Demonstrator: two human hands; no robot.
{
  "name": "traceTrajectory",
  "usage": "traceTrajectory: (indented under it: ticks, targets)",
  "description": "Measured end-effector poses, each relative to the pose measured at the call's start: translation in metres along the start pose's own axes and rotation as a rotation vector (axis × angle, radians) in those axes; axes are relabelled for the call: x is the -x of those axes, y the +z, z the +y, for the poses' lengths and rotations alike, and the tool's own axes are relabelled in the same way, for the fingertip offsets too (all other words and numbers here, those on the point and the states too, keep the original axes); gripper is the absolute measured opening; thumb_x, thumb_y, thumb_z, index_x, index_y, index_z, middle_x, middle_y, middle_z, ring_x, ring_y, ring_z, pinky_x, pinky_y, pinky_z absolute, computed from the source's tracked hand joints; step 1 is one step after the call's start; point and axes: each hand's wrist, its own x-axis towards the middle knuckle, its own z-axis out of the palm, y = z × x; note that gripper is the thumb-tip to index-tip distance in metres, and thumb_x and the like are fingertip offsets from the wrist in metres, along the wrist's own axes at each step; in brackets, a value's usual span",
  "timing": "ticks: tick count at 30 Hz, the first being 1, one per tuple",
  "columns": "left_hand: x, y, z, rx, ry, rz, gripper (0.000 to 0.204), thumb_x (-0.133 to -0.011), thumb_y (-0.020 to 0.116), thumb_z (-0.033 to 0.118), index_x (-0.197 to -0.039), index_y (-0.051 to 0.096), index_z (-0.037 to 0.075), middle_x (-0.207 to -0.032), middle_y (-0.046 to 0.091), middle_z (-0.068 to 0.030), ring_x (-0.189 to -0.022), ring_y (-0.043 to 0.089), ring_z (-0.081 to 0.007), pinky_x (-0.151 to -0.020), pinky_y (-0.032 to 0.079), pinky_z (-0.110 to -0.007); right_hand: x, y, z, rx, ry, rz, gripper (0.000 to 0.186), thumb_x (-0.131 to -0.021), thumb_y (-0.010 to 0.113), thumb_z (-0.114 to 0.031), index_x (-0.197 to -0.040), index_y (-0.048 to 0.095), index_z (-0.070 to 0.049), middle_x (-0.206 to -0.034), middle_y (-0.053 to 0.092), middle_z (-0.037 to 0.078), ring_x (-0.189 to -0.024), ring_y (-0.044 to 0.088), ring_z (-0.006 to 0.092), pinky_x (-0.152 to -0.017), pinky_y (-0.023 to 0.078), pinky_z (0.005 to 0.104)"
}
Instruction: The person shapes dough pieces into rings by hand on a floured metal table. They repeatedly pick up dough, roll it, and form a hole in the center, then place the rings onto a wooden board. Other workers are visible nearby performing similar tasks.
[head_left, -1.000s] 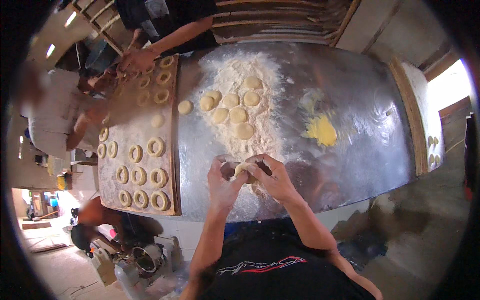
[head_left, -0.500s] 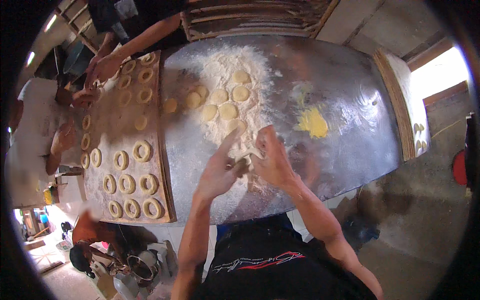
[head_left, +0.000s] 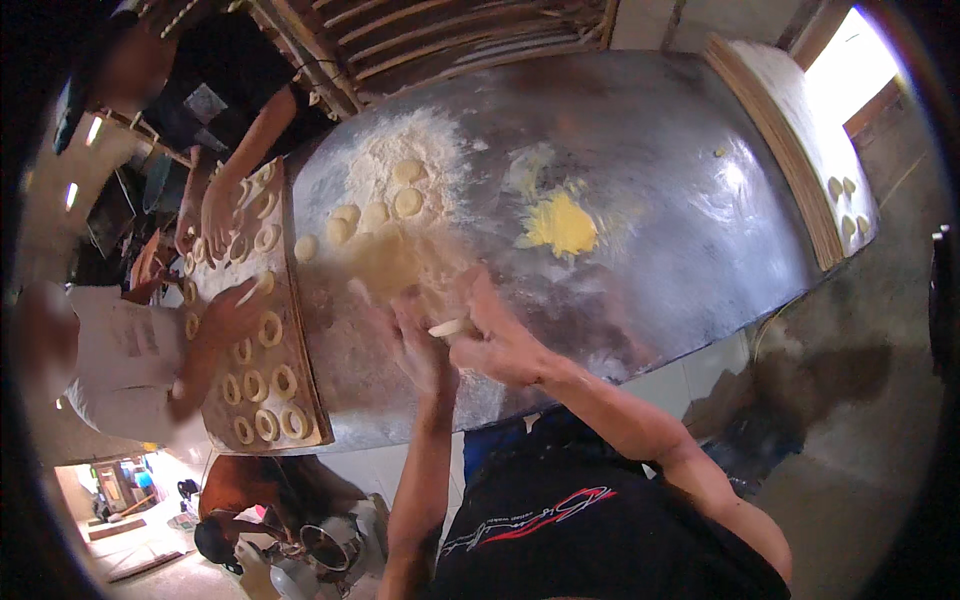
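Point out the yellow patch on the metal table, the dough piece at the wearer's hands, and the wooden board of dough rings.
Yellow patch [head_left: 562,226]: head view, middle of its bright surface.
Dough piece [head_left: 449,328]: head view, its exposed pale side.
Wooden board [head_left: 298,346]: head view, bare surface near its right edge.

The dough piece [head_left: 450,328] is of a pale cream colour, and the dough rounds [head_left: 408,202] are slightly more yellowish. The table [head_left: 650,150] is metallic grey, the flour [head_left: 425,135] is white, and the smear [head_left: 562,224] is bright yellow. The shirt [head_left: 620,550] is black, with red and white print.
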Motion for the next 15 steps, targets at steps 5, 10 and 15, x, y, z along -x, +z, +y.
traceTrajectory:
  ticks: [5,10,15]
  targets:
    - [0.011,0.018,0.002,-0.128,0.241,-0.005,0.060,-0.102,0.040,0.032,-0.149,0.017,0.003,-0.117,0.053,-0.0131,-0.097,0.057,-0.0216,-0.082,0.049,-0.033,0.016,-0.014,-0.025,-0.122,0.162,-0.097,0.070,-0.081,0.053,-0.018,-0.138,0.018,0.004,-0.126,0.041,0.015,-0.114,0.044,0.0254,-0.096,0.039,0.0357]
    - [0.017,0.026,0.006,0.274,-0.371,-0.146,0.063,-0.102,0.036,0.043,-0.149,0.012,0.008,-0.105,0.057,-0.0105,-0.067,0.052,-0.0127,-0.058,0.047,-0.026,0.025,-0.021,-0.030,-0.170,0.154,-0.022,0.064,-0.084,0.047,-0.020,-0.137,0.020,0.004,-0.128,0.041,0.014,-0.114,0.043,0.0223,-0.096,0.038,0.0342]
    - [0.027,0.030,0.014,-0.434,0.565,-0.132,0.040,-0.102,0.034,0.037,-0.121,0.047,0.004,-0.106,0.057,-0.0108,-0.080,0.056,-0.0180,-0.072,0.049,-0.031,0.030,-0.028,-0.035,0.107,0.042,-0.100,0.061,-0.088,0.048,-0.028,-0.133,0.022,0.003,-0.123,0.043,0.015,-0.112,0.044,0.0228,-0.095,0.039,0.0334]
